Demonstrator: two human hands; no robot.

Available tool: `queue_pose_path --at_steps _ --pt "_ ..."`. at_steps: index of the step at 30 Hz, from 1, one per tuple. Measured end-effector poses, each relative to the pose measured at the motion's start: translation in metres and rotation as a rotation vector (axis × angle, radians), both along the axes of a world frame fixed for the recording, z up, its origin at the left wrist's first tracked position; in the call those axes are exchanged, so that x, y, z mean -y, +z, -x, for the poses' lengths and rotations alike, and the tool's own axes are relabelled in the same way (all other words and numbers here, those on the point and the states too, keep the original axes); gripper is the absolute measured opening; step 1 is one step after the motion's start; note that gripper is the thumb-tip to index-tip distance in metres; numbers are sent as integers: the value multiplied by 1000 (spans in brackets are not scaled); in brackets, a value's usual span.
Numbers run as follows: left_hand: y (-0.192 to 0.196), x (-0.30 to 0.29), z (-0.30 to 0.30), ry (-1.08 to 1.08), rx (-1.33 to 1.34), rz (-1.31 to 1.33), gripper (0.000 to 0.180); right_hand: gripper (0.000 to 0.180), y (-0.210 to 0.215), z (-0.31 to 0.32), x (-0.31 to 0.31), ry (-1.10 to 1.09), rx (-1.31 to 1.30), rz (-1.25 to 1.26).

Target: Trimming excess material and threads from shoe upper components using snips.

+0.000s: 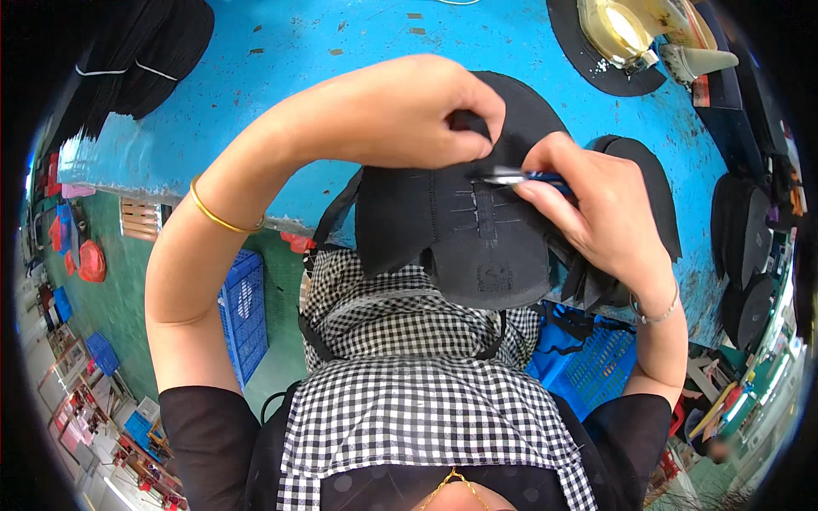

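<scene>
A black stitched fabric piece [494,272] lies over the table's near edge and my lap. A narrow strip [486,213] with light thread lines beside it runs down its middle. My left hand [460,115] is closed above it, thumb and forefinger pinched together; whatever is between them is too small to make out. In my right hand [592,200] is a slim tool [511,176] with a silvery, blurred tip and a dark blue body. The tip is beside the upper end of the strip, just below my left fingertips.
On the blue table [281,111], a tied stack of black pieces [153,60] stands far left. More black pieces [648,170] lie right of my hand. A yellowish container [618,30] and a nozzle-shaped piece [703,64] are far right. Blue crates [244,315] stand below.
</scene>
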State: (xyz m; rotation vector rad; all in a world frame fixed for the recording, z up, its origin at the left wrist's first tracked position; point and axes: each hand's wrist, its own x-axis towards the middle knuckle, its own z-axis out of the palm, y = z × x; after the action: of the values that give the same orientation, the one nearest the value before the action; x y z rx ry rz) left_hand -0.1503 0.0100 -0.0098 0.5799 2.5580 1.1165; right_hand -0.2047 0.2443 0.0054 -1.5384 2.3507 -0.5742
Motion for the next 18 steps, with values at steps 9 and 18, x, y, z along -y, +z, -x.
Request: queue_pose_path --at_steps 9,18 --pt "33 18 4 322 178 -490 17 37 -10 -96 22 89 -691 -295" --pt "49 38 -10 478 -7 -555 13 28 1 -30 -21 -354 -121 263"
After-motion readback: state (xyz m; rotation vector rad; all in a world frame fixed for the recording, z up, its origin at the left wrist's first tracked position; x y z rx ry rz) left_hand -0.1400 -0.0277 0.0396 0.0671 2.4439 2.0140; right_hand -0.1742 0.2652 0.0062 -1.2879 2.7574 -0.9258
